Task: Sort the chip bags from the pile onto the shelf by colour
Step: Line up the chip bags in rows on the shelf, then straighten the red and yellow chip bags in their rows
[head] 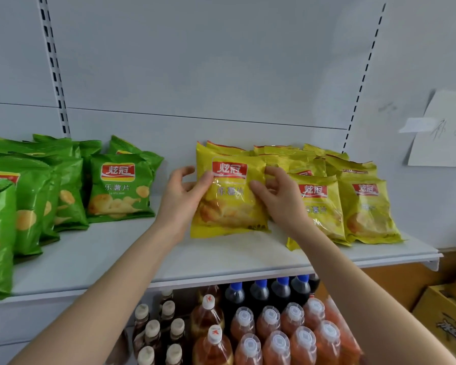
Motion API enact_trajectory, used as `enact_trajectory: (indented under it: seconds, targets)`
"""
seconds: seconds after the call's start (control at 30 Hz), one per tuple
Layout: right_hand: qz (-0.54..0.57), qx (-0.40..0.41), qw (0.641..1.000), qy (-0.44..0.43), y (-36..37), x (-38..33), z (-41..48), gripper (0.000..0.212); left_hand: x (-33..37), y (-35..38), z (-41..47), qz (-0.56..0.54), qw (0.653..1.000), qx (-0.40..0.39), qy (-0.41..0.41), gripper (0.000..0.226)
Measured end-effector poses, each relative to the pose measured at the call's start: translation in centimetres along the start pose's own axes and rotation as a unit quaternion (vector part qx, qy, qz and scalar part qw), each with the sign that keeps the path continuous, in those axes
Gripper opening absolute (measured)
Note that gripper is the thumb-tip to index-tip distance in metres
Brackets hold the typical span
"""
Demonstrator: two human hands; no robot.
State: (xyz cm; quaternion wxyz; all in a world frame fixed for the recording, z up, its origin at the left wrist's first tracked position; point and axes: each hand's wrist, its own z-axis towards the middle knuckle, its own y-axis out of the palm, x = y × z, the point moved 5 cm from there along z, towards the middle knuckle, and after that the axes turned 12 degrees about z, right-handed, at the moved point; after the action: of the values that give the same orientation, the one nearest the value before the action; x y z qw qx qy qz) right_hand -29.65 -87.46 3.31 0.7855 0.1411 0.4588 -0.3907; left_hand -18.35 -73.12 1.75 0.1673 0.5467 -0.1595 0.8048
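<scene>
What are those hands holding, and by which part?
One yellow chip bag: the left hand pinches its upper left edge, the right hand its upper right edge.

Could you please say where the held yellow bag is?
Head view: the yellow bag stands on the shelf between left hand and right hand, leftmost of the yellow bags, green bags further left.
</scene>
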Motion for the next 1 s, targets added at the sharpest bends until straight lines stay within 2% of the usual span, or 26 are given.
enact_trajectory:
  seconds: [0.1,0.2,0.3,0.4,0.57,0.77,0.9,1.0]
  targets:
    - [-0.078,-0.003,0.997,0.009,0.2,0.3,0.8,0.039,-0.2,1.2,-0.1,0.179,0.981,-0.047,0.05,0.065]
    - [-0.163,-0.037,0.985,0.032,1.2,1.0,1.2,0.048,-1.3,2.1,0.2,0.293,0.95,-0.076,0.073,0.065]
    - [-0.184,-0.042,0.979,0.071,1.5,1.7,1.4,0.05,-1.6,3.1,0.7,0.335,0.935,-0.075,0.091,0.066]
    - [-0.172,-0.036,0.979,0.099,1.4,2.3,1.7,0.04,-1.5,3.9,1.0,0.371,0.919,-0.07,0.11,0.066]
    - [-0.183,-0.039,0.977,0.101,1.4,2.8,1.8,0.04,-2.2,3.9,1.3,0.391,0.91,-0.076,0.116,0.068]
    - [-0.198,-0.03,0.979,0.048,1.4,2.2,1.5,0.061,-3.0,3.9,1.3,0.436,0.892,-0.064,0.103,0.059]
    - [-0.224,-0.041,0.973,-0.024,1.6,0.4,1.3,0.055,-2.8,3.7,0.4,0.475,0.876,-0.049,0.064,0.049]
    - [-0.226,-0.041,0.969,-0.092,1.8,-1.3,1.5,0.046,-2.0,3.1,-1.0,0.538,0.84,-0.033,0.065,0.053]
